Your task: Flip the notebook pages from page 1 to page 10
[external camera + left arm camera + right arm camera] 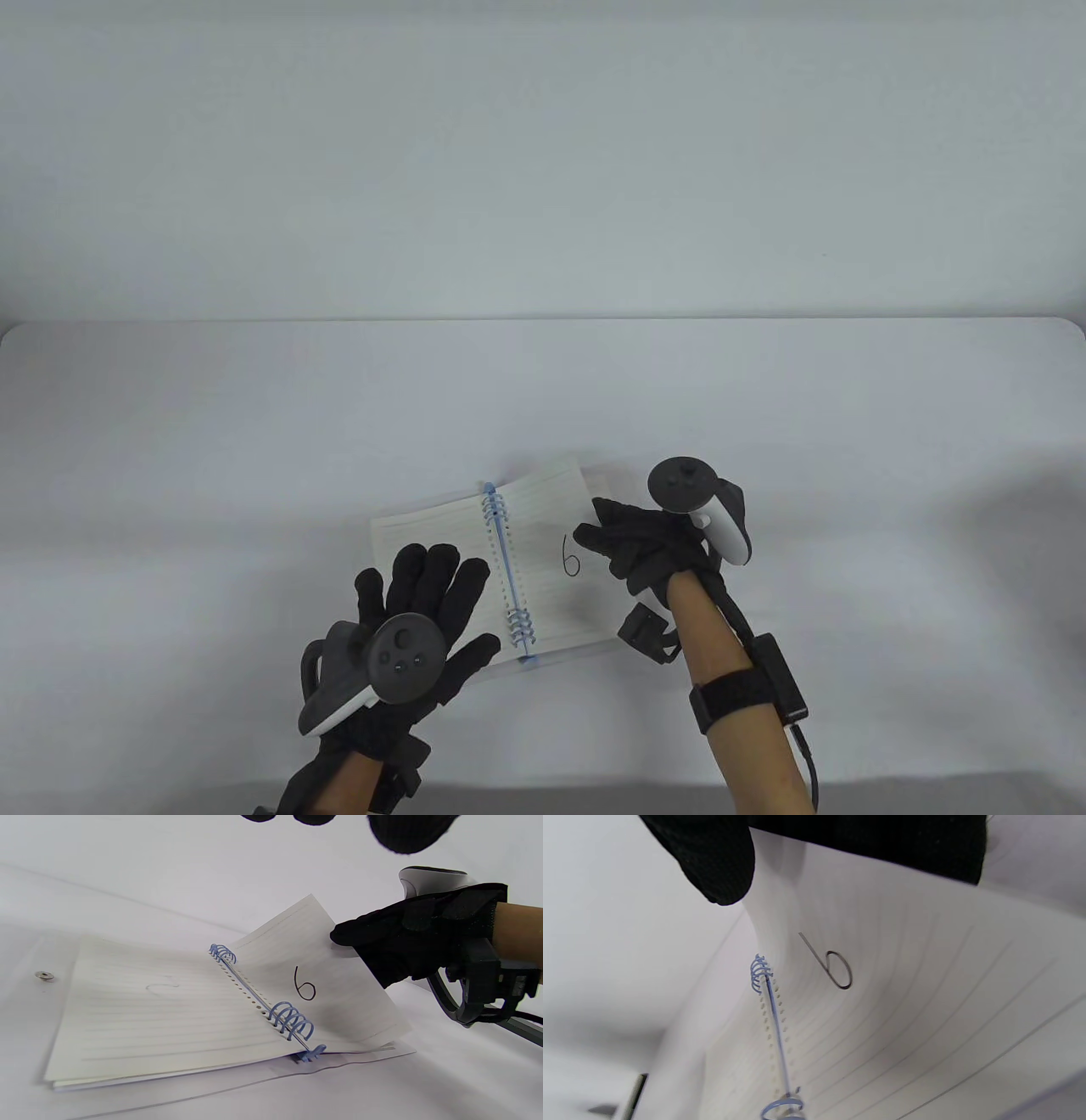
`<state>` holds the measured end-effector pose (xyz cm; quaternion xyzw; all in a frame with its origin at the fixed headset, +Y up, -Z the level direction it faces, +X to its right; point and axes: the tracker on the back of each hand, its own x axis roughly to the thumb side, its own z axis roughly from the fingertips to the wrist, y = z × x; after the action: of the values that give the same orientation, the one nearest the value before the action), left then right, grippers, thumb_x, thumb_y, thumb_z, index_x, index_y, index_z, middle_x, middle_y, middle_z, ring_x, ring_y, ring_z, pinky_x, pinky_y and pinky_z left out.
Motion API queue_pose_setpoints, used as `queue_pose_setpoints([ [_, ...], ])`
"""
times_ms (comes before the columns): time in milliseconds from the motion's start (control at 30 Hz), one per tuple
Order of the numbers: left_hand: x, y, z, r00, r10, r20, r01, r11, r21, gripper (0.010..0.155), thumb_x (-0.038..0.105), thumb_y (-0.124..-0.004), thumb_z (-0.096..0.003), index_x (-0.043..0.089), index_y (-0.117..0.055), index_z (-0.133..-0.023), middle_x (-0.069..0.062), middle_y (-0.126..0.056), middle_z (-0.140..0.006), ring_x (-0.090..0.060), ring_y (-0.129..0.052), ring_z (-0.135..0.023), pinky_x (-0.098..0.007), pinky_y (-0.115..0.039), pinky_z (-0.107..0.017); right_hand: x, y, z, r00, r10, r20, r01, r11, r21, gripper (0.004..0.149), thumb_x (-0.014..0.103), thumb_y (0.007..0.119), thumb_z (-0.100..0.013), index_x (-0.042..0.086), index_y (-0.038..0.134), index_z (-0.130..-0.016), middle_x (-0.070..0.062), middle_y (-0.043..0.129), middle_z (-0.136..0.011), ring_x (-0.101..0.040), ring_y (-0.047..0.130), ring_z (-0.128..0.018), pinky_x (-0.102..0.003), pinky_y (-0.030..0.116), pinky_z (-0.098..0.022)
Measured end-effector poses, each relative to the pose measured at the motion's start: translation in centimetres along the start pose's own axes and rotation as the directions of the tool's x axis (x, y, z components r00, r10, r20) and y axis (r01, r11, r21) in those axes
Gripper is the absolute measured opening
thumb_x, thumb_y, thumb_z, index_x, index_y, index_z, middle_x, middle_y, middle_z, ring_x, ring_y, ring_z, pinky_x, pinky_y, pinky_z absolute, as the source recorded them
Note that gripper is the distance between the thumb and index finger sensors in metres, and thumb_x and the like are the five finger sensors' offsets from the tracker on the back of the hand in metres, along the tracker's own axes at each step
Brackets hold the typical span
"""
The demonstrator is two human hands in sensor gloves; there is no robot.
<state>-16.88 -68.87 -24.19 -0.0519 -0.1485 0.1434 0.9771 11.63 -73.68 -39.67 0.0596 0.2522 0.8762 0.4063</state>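
Nearest us, our left hand lies spread flat, fingers released, covering much of the notebook's left page. Beyond it, our right hand pinches the lifted outer edge of the page marked 6. Faint writing on the left page stays unreadable. Everything rests on the white desk.
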Motion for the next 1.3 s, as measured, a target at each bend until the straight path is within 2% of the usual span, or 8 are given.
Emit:
queue_pose_setpoints([
  [67, 0.0, 0.0, 0.0, 1.0, 0.002, -0.001, -0.002, 1.0, -0.001, 0.077, 0.066, -0.053, -0.0586, 0.041, -0.017, -0.123, 0.0, -0.016, -0.132, -0.034, -0.009, -0.122, -0.06, -0.003, -0.08, 0.5, -0.1, 0.2, 0.999, 0.034, 0.003, -0.034, 0.999, -0.006, 0.057, 0.03, 0.08, -0.058, 0.002, 0.063, -0.105, -0.014, 0.087, -0.09, -0.031, 0.095, -0.067, -0.05, 0.077, -0.049],
  [233, 0.0, 0.0, 0.0, 1.0, -0.001, -0.002, 0.001, 1.0, -0.005, 0.077, 0.066, -0.053, -0.0586, 0.041, -0.017, -0.123, 0.0, -0.015, -0.132, -0.034, -0.009, -0.122, -0.06, -0.003, -0.08, 2.1, 0.5, 0.2, 0.998, -0.031, 0.058, 0.03, 0.999, 0.016, 0.053, 0.027, 0.079, -0.058, 0.003, 0.066, -0.103, -0.011, 0.09, -0.085, -0.028, 0.097, -0.062, -0.048, 0.078, -0.048],
  [433, -0.1, 0.0, 0.0, 1.0, 0.006, -0.002, -0.006, 1.0, 0.0, 0.077, 0.066, -0.053, -0.0586, 0.041, -0.018, -0.123, 0.0, -0.015, -0.132, -0.034, -0.009, -0.122, -0.06, -0.003, -0.08, 4.3, 2.1, -0.4, 0.97, -0.203, 0.135, 0.194, 0.978, 0.078, 0.052, 0.028, 0.077, -0.058, 0.003, 0.066, -0.102, -0.011, 0.091, -0.084, -0.027, 0.098, -0.061, -0.047, 0.079, -0.047],
  [633, -0.1, 0.1, 0.0, 1.0, 0.015, -0.001, -0.015, 1.0, 0.006, 0.077, 0.066, -0.053, -0.0586, 0.041, -0.018, -0.123, 0.0, -0.015, -0.132, -0.034, -0.009, -0.122, -0.06, -0.003, -0.08, 5.6, 4.5, -1.6, 0.936, -0.317, 0.153, 0.3, 0.946, 0.126, 0.052, 0.029, 0.076, -0.059, 0.003, 0.065, -0.103, -0.01, 0.09, -0.085, -0.026, 0.098, -0.062, -0.047, 0.079, -0.048],
  [900, -0.2, 0.2, 0.1, 1.0, 0.027, -0.002, -0.027, 1.0, 0.013, 0.077, 0.066, -0.053, -0.0586, 0.041, -0.018, -0.123, 0.0, -0.015, -0.132, -0.034, -0.009, -0.122, -0.06, -0.003, -0.08, 6.6, 8.4, -3.0, 0.968, -0.207, 0.139, 0.18, 0.966, 0.186, 0.054, 0.029, 0.076, -0.059, 0.003, 0.063, -0.104, -0.011, 0.087, -0.089, -0.028, 0.096, -0.066, -0.048, 0.078, -0.05],
  [967, -0.3, 0.2, 0.1, 1.0, 0.028, -0.001, -0.028, 1.0, 0.012, 0.077, 0.066, -0.053, -0.0586, 0.041, -0.018, -0.123, 0.0, -0.016, -0.132, -0.034, -0.009, -0.122, -0.06, -0.003, -0.08, 6.9, 9.0, -3.2, 0.974, -0.174, 0.143, 0.143, 0.969, 0.202, 0.055, 0.031, 0.076, -0.059, 0.003, 0.061, -0.105, -0.012, 0.085, -0.091, -0.029, 0.095, -0.068, -0.048, 0.077, -0.05],
  [1100, -0.3, 0.2, 0.1, 1.0, 0.028, 0.0, -0.028, 1.0, 0.012, 0.077, 0.066, -0.053, -0.0586, 0.04, -0.018, -0.123, 0.0, -0.016, -0.132, -0.034, -0.009, -0.122, -0.06, -0.003, -0.08, 6.9, 9.9, -3.6, 0.971, -0.19, 0.145, 0.149, 0.956, 0.253, 0.068, 0.044, 0.074, -0.059, 0.002, 0.054, -0.108, -0.017, 0.079, -0.097, -0.033, 0.09, -0.073, -0.05, 0.074, -0.053],
  [1300, -0.3, 0.2, 0.0, 0.999, 0.031, 0.005, -0.032, 0.999, 0.007, 0.077, 0.066, -0.053, -0.0586, 0.041, -0.018, -0.123, 0.0, -0.016, -0.132, -0.034, -0.009, -0.122, -0.06, -0.003, -0.08, 6.5, 8.8, -3.6, 0.947, -0.275, 0.167, 0.224, 0.936, 0.273, 0.079, 0.055, 0.069, -0.058, 0.001, 0.047, -0.111, -0.02, 0.073, -0.102, -0.038, 0.086, -0.078, -0.053, 0.071, -0.056],
])
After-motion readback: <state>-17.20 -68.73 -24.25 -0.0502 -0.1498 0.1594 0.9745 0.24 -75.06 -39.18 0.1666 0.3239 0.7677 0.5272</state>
